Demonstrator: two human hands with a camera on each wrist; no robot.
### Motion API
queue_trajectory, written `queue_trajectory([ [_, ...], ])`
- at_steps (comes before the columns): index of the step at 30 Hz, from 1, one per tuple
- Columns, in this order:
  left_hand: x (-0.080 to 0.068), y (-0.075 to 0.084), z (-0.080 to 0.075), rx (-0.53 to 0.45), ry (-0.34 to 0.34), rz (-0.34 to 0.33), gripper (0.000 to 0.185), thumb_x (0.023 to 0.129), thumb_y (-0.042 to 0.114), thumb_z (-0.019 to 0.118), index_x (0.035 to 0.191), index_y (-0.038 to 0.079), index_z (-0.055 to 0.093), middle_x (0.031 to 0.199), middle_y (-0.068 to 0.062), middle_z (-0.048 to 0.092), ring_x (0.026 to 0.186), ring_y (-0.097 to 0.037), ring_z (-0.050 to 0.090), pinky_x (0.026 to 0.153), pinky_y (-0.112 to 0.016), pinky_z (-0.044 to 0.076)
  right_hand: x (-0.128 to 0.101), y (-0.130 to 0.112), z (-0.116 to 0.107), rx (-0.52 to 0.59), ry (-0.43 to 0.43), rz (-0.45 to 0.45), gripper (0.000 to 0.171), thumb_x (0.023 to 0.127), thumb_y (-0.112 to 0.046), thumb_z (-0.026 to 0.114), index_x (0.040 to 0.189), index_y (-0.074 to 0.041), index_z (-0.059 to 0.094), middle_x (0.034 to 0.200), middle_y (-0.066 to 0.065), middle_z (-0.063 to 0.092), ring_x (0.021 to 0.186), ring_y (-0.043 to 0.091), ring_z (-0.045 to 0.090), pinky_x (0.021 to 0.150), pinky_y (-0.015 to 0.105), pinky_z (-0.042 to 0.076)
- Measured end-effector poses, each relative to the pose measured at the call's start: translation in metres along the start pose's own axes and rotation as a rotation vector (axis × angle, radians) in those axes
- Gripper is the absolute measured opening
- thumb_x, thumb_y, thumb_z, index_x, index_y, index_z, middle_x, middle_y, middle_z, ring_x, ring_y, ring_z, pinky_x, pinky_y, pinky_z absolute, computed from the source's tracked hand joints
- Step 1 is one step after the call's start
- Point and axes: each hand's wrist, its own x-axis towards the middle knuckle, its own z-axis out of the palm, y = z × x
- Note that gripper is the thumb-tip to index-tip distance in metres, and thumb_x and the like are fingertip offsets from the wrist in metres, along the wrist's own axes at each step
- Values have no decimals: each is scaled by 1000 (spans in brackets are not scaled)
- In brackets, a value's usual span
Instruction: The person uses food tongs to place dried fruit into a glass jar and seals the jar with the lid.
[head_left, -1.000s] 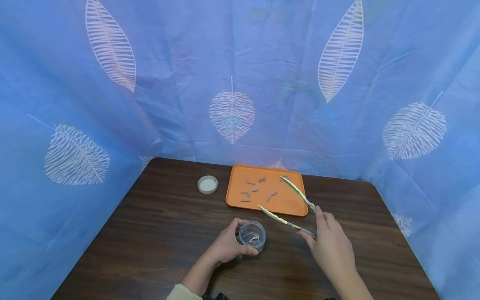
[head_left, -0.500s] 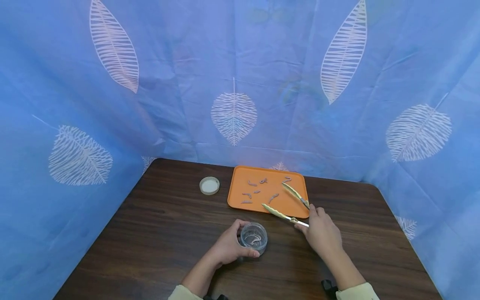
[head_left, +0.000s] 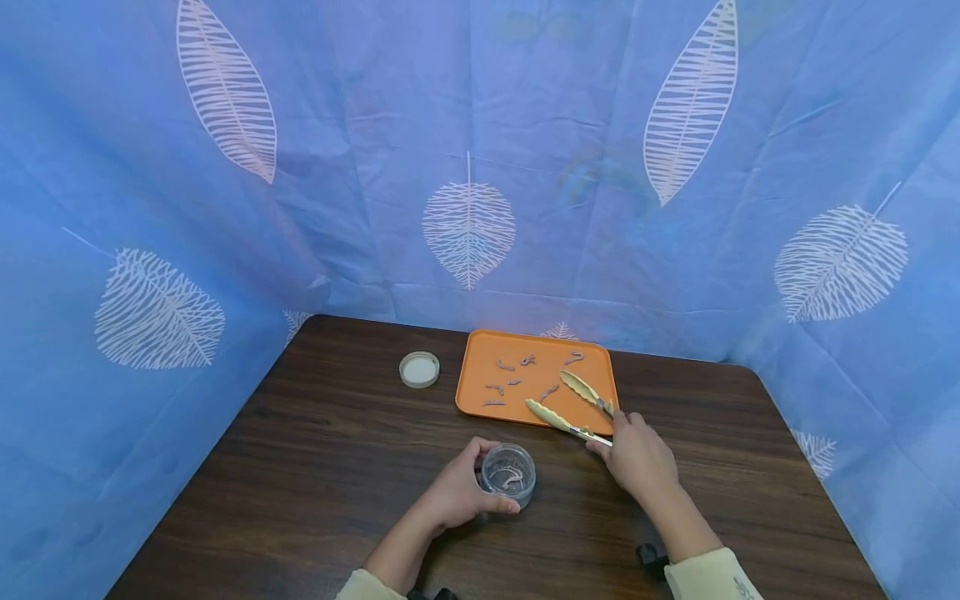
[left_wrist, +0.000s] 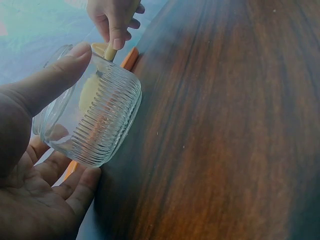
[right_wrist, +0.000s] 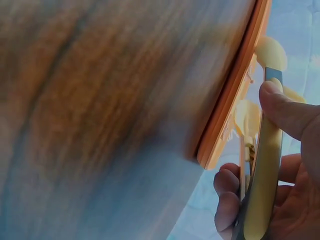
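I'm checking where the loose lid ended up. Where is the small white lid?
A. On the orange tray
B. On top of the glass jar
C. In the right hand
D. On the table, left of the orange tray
D: the white lid lies on the table, apart from the orange tray to its right.

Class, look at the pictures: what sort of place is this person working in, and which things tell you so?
Probably a staged tabletop booth, not a lived-in room: blue leaf-print cloth screens a dark wooden table on three sides, with only an orange tray, a glass jar, a lid and tongs.
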Motion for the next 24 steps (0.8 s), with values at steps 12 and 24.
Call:
queue_trajectory([
  [12,-1,-1,0,7,-11,7,87,76,25,102,148,18,55,140,-7,66,134,-32,62,112,-60,48,6,3,-1,-19,-77,24,75,102,-50,73,148,7,59,128,29,67,99,44,71,82,59,61],
  [24,-1,2,-1,0,-15,5,86,77,23,101,149,17,54,141,-7,65,135,-33,62,112,-59,49,4,7,8,-20,32,-2,73,99,-52,76,145,4,64,140,32,67,106,50,72,85,64,61],
])
